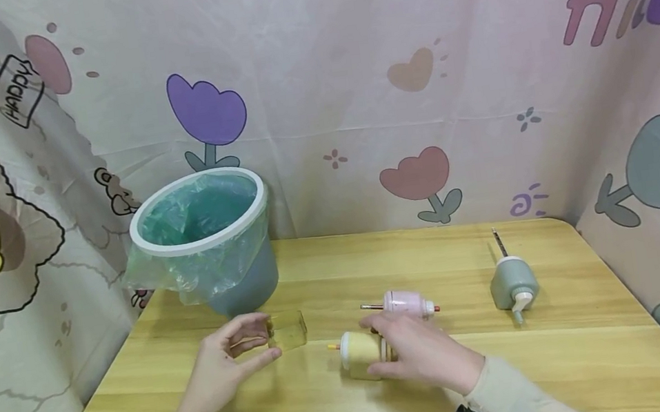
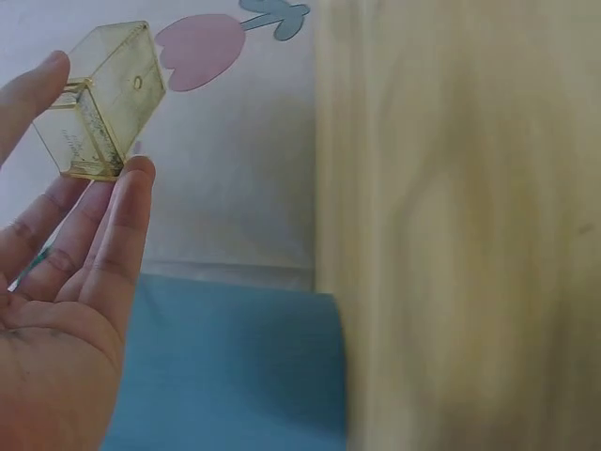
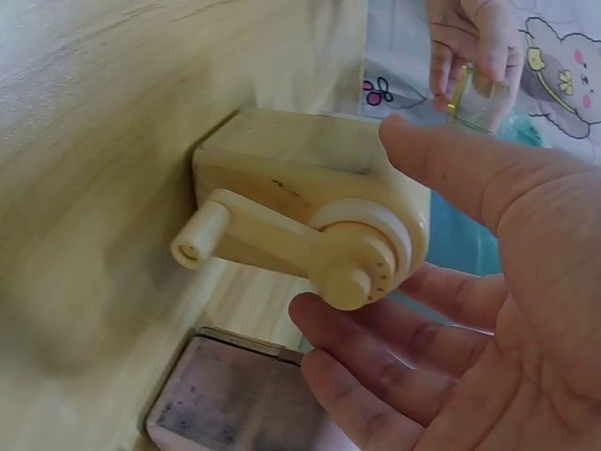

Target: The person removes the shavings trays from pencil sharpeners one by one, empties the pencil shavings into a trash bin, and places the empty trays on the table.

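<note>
Right wrist view, pale yellow crank sharpener [image 3: 268, 193], boxy, white-ringed, dark-smudged

Transparent yellow drawer [image 1: 286, 331], flecked inside, pinched by left hand [image 1: 221, 366], apart from sharpener. Pale-yellow crank pencil sharpener [image 1: 362, 353] on tabletop [image 1: 551, 365], pencil [image 1: 334, 347] jutting left, crank [image 3: 268, 235] at opposite end, right hand [image 1: 419, 351] around it.

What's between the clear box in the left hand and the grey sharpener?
In the head view: the pink sharpener and, lower in frame, the yellow sharpener with the right hand at it.
</note>
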Demonstrator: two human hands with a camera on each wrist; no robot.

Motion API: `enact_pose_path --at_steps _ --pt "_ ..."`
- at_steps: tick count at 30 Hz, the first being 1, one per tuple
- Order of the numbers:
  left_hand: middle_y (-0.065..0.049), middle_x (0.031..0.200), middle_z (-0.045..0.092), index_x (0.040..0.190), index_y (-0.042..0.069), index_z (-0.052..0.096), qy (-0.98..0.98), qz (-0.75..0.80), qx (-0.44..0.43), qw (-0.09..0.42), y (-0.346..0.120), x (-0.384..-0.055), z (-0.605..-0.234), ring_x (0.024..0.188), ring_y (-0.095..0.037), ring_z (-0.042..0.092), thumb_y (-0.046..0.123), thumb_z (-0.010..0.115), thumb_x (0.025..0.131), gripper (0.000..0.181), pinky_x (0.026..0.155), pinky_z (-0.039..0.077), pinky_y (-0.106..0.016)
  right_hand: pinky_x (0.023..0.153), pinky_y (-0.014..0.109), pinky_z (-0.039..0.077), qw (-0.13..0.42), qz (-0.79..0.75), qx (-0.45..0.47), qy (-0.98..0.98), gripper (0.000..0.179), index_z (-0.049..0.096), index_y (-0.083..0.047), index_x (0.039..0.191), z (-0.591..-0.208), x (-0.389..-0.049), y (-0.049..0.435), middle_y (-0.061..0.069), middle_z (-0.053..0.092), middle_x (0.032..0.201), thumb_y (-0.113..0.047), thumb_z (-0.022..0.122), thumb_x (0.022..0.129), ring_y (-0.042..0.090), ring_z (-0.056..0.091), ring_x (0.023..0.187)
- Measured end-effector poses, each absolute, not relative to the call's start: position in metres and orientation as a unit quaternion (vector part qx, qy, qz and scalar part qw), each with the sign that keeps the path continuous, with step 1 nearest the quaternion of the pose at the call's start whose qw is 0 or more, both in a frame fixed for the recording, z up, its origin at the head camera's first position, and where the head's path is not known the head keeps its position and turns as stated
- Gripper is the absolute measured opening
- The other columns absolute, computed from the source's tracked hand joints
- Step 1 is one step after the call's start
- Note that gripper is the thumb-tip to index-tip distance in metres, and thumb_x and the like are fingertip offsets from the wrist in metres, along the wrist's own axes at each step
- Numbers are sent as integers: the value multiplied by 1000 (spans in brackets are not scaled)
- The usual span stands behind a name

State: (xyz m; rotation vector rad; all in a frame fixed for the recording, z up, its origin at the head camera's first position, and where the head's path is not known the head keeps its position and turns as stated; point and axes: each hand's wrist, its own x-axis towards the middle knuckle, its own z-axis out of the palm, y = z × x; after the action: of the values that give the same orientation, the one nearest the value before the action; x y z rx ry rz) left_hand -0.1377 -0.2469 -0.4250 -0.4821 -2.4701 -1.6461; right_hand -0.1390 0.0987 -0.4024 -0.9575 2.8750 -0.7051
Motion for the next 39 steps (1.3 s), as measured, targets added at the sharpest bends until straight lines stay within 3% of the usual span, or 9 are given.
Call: enact_pose_path --at_steps 8,12,20,23,31,39 --pt "-21 124 74 134 11 69 -818 -558 -139 15 -240 -131 -442 107 -19 77 16 92 85 55 97 65 -26 80 30 62 31 -245 -293 924 66 66 -7 140 -412 -139 97 5 75 122 -33 91 85 13 70 98" --pt "-20 123 74 135 6 68 -816 -560 -140 6 -237 -131 -449 107 -21 77 15 93 84 58 98 65 -25 73 24 58 34 -256 -289 922 65 67 -6 138 -417 -142 96 4 76 117 -32 92 84 9 67 92" --pt "-17 119 76 133 -4 67 -806 -569 -162 10 -229 -129 -459 104 -12 76 10 93 82 59 96 66 -27 67 19 55 31 -277 -283 918 61 70 -6 134 -420 -146 98 -2 75 105 -30 92 82 2 60 82" --pt "-21 120 75 133 -6 66 -799 -574 -176 5 -224 -129 -460 104 -13 76 9 92 83 58 96 66 -28 65 18 54 35 -318 -278 906 55 72 -7 129 -416 -145 101 -5 73 99 -29 90 82 1 58 79" --pt "-34 126 70 135 -5 65 -775 -595 -214 -19 -208 -126 -452 107 -13 75 7 87 89 53 97 66 -30 69 18 57 42 -397 -278 874 48 72 -13 125 -405 -137 112 -9 70 98 -28 90 83 0 61 82" --pt "-31 126 70 136 -3 66 -774 -589 -228 -43 -198 -122 -445 108 -10 73 10 87 89 53 97 66 -30 76 20 60 45 -430 -290 854 44 71 -15 124 -403 -132 124 -10 70 101 -24 90 84 0 64 85"
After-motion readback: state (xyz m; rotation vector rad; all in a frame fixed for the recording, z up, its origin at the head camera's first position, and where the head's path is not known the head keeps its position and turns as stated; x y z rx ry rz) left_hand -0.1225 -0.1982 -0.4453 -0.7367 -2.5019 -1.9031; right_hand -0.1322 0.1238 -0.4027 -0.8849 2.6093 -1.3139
